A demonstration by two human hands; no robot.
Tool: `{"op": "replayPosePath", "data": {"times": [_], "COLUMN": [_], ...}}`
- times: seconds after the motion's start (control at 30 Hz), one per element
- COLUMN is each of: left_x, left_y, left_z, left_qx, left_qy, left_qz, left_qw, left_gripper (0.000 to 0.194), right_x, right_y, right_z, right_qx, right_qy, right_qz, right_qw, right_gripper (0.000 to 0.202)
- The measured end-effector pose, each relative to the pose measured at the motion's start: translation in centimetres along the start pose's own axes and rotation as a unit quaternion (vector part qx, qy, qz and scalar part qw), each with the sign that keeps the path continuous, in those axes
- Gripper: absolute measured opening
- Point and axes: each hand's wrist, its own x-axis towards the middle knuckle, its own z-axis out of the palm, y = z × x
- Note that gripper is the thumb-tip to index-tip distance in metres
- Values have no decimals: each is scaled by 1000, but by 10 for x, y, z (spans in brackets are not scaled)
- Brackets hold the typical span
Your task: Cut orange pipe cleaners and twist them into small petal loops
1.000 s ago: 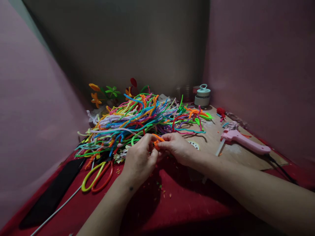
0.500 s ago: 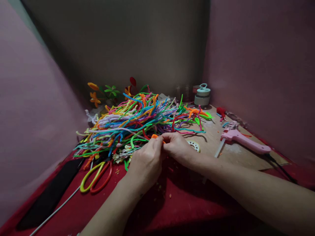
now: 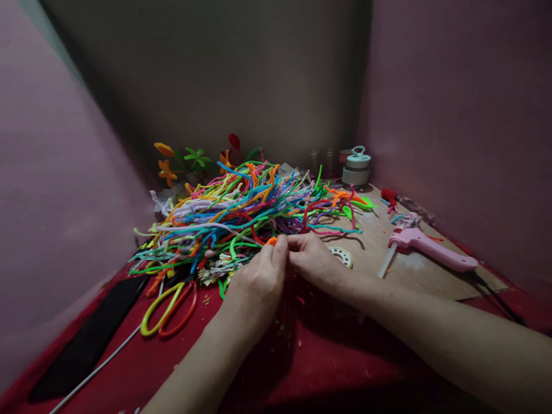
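Note:
My left hand point(image 3: 259, 282) and my right hand point(image 3: 313, 259) meet fingertip to fingertip just in front of a heap of many-coloured pipe cleaners point(image 3: 233, 207). Both are closed in a pinch. A small orange fuzzy piece point(image 3: 271, 241) shows above the fingers of my left hand, which grips it. The right fingertips press close beside it; what lies between them is mostly hidden. A white tape roll point(image 3: 341, 257) lies on the board just beyond my right wrist.
Yellow-and-red-handled scissors point(image 3: 166, 310) and a long black object point(image 3: 90, 339) lie left on the red cloth point(image 3: 328, 362). At right, a pink glue gun point(image 3: 431, 248) rests on a brown board point(image 3: 431, 282). A lidded jar point(image 3: 356, 167) and fuzzy flowers point(image 3: 166, 172) stand behind.
Less of the orange piece shows between the fingertips now. My hands have shifted only slightly, and the whole view has moved a little.

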Motion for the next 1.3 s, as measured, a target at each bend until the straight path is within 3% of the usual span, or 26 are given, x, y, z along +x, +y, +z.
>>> {"op": "replayPosePath", "data": {"times": [0.2, 0.3, 0.37, 0.43, 0.53, 0.6, 0.73, 0.9, 0.97, 1.17, 1.3], "left_x": [-2, 3, 8, 13, 17, 18, 18, 18, 18, 18, 17], "left_y": [-4, -8, -11, -15, -22, -24, -23, -17, -16, -15, -17], "left_z": [4, 3, -1, -7, -14, -16, -14, -12, -12, -17, -17], "left_qx": [-83, -210, -333, -456, -563, -588, -590, -512, -502, -517, -572], "left_qy": [4, 29, 56, 52, -45, -100, -99, -66, -46, -31, -35], "left_qz": [-6, -70, -155, -262, -370, -383, -379, -368, -362, -371, -390], "left_qw": [997, 975, 929, 849, 737, 705, 706, 773, 784, 771, 720], "left_gripper": [49, 52, 52, 52, 39, 29, 26, 28, 26, 24, 25], "right_x": [1, 2, 2, 2, 2, 1, -1, -2, -2, -1, -1], "right_y": [1, -2, -5, -8, -9, -8, -7, -10, -11, -12, -8], "right_z": [-4, -5, -5, -4, -4, -4, -3, -2, -1, 0, -1], "right_qx": [2, 52, 82, 101, 117, 116, 101, 118, 134, 178, 146], "right_qy": [-4, -22, -19, -6, 4, -4, -26, -19, -11, -30, -8], "right_qz": [48, 114, 134, 128, 115, 117, 125, 152, 154, 122, 69], "right_qw": [999, 992, 987, 987, 986, 986, 987, 981, 979, 976, 987], "right_gripper": [12, 9, 8, 8, 8, 8, 8, 11, 12, 12, 6]}}
